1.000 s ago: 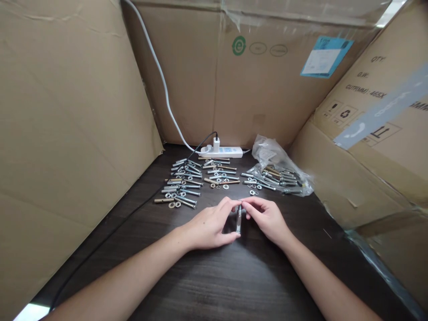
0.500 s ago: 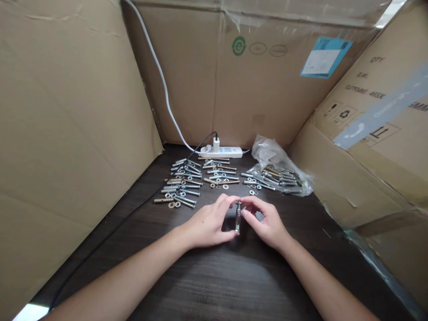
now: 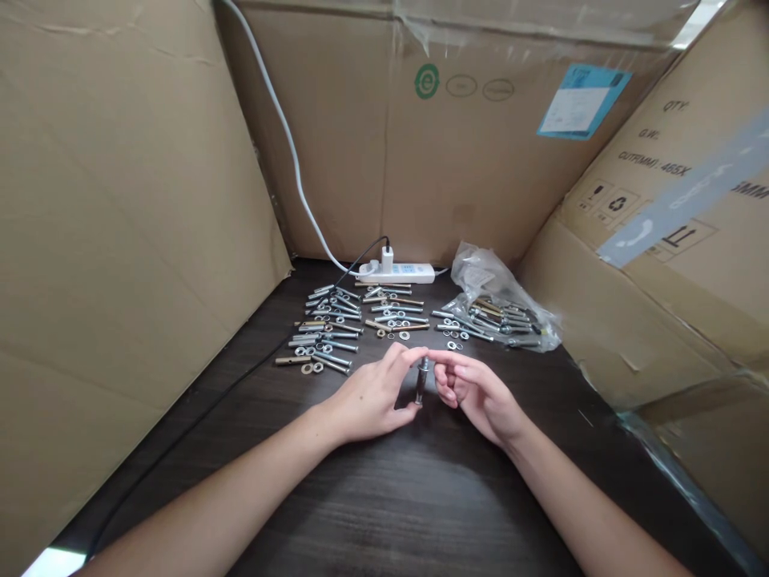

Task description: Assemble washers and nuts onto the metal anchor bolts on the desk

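Observation:
Between the thumb and index fingertip of my left hand (image 3: 372, 399), a metal expansion bolt (image 3: 421, 385) stands nearly upright, leaning slightly, above the dark table. A washer or nut shows near its upper end. My right hand (image 3: 481, 393) is to the bolt's right, with its index finger stretched out to the bolt's top end and the other fingers loosely curled apart from it. Whether the right index finger presses on the bolt or only touches it, I cannot tell.
Groups of bolts, sleeves, nuts and washers lie at the left (image 3: 328, 336), the middle (image 3: 396, 308) and the right (image 3: 462, 324). Beyond is a white power strip (image 3: 408, 274). A clear plastic bag (image 3: 486, 268) holds more bolts. Cardboard walls surround the dark table (image 3: 384, 513).
The bolt has shifted slightly left and away from me and leans more. My right thumb has come off its upper end, and the right index finger has straightened toward the tip.

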Action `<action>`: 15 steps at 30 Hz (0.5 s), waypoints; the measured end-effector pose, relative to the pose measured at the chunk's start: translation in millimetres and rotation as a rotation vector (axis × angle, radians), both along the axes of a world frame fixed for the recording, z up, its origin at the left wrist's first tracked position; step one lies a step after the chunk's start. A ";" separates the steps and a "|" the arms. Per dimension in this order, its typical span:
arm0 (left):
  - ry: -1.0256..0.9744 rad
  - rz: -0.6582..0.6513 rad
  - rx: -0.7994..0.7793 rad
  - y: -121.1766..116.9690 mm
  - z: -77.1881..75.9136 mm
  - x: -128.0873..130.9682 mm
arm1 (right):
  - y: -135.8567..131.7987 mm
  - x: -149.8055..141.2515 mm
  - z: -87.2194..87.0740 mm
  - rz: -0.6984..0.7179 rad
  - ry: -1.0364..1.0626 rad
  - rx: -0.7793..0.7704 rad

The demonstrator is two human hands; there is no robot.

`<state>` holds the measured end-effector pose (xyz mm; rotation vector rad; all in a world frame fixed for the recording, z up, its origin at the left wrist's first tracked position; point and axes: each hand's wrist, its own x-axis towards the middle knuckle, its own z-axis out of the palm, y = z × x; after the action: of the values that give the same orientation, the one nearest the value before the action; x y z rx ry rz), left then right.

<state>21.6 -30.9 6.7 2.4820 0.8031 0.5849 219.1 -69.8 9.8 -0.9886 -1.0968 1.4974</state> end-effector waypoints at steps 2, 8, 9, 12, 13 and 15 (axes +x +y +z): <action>0.005 -0.001 0.027 -0.3 0.9 0.3 | -1.4 -2.4 0.9 -0.001 -0.016 -0.028; 0.037 0.007 0.020 -2.4 6.2 1.6 | 7.9 13.1 -8.8 -0.059 -0.369 0.121; 0.037 0.013 0.011 -2.5 7.2 1.3 | 11.9 20.4 -11.3 -0.140 -0.522 0.173; 0.004 0.019 -0.018 -1.9 9.7 -0.1 | 24.4 44.7 -19.5 -0.393 -0.890 0.235; -0.009 0.018 -0.029 -1.7 10.2 -0.6 | 27.9 51.5 -22.3 -0.393 -0.986 0.233; -0.024 0.021 -0.048 -1.3 10.7 -1.3 | 32.4 60.4 -26.9 -0.374 -1.142 0.230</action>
<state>20.3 -32.2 17.4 2.4212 0.8253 0.5951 279.4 -37.4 -17.1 -1.8204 -1.6643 0.3987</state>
